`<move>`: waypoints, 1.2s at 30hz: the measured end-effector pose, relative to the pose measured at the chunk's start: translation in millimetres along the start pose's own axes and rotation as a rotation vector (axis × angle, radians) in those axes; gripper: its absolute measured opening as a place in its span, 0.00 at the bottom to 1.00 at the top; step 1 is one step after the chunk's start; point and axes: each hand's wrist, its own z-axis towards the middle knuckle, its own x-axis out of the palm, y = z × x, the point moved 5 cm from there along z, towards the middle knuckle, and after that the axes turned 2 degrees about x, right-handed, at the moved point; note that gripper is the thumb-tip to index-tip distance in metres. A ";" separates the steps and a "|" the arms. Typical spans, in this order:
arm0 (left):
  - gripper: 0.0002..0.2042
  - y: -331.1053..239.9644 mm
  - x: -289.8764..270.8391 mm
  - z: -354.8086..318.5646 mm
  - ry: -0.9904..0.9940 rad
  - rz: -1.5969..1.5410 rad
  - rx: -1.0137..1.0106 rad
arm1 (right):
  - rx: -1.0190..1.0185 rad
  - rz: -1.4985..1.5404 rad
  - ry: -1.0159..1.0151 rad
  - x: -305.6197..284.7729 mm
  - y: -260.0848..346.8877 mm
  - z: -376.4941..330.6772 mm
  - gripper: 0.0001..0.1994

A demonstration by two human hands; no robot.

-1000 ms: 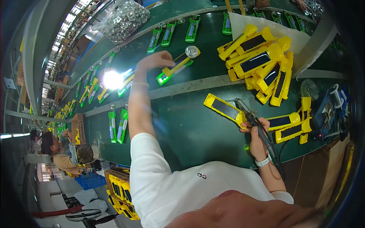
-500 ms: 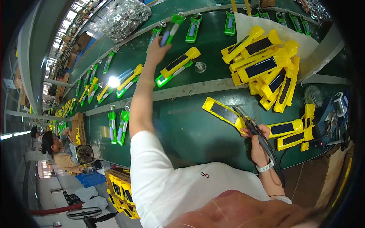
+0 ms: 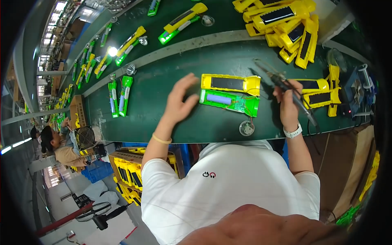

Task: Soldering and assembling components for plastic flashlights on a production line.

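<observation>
My right hand (image 3: 289, 100) is closed round the dark handle of a soldering iron (image 3: 295, 97), its thin metal end blurred and pointing up and left. Just left of it, a yellow flashlight shell (image 3: 226, 83) with a dark panel lies on the green bench. A green shell half (image 3: 241, 107) lies right below the yellow one, holding a violet cylindrical battery (image 3: 218, 99) and thin wires. Those wires run down to a round silver lamp head (image 3: 246, 128). My left hand (image 3: 181, 100) is open and holds nothing, fingers apart, beside the left ends of both shells.
A heap of yellow shells (image 3: 286, 26) sits at the back right. More yellow shells (image 3: 322, 98) lie near a blue soldering station (image 3: 353, 96) and solder spool (image 3: 365, 77). Green units (image 3: 118, 98) lie to the left. A raised rail (image 3: 204, 48) crosses the bench. A person (image 3: 61, 143) sits far left.
My left hand has come back with the green shell, which now lies released beside the yellow one. The yellow shell, previously at my right hand's fingers, now lies free. The view has shifted.
</observation>
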 end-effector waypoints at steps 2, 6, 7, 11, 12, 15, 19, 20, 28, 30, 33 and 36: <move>0.27 -0.9 -8.8 -2.4 0.059 0.138 0.029 | -0.024 0.088 -0.147 -13.0 7.5 -6.0 0.13; 0.34 -35.7 18.9 -3.1 0.216 0.208 0.160 | -0.112 0.270 -0.253 -22.7 12.1 -22.3 0.11; 0.33 -36.3 29.2 -2.6 0.210 0.242 0.214 | -0.119 0.253 -0.261 -22.5 11.5 -26.6 0.11; 0.22 -43.1 31.0 3.7 0.133 0.348 0.295 | -0.076 0.278 -0.187 -10.3 16.6 -41.1 0.10; 0.18 -50.2 29.6 5.0 0.078 0.385 0.314 | -0.062 0.279 -0.164 -9.5 15.8 -43.1 0.10; 0.14 -74.5 39.7 4.1 -0.055 0.384 0.473 | -0.017 0.268 -0.179 -2.9 16.7 -43.2 0.11; 0.11 -80.3 61.7 9.5 -0.075 0.203 0.472 | 0.071 0.292 -0.140 6.7 8.5 -46.2 0.12; 0.10 -73.5 63.9 12.7 -0.068 0.092 0.321 | 0.104 0.249 -0.137 8.2 8.1 -48.3 0.13; 0.06 -73.6 62.6 24.3 0.020 0.124 0.162 | 0.079 0.049 -0.053 7.2 6.9 -49.3 0.13; 0.06 -74.2 62.8 26.2 0.050 0.152 0.139 | 0.048 -0.005 -0.036 7.5 7.1 -49.7 0.13; 0.05 -77.3 62.6 30.0 0.065 0.159 0.110 | 0.057 -0.040 0.041 11.6 7.8 -48.8 0.12; 0.05 -79.8 63.8 32.5 0.091 0.202 0.110 | 0.066 -0.038 0.080 17.5 11.0 -47.1 0.12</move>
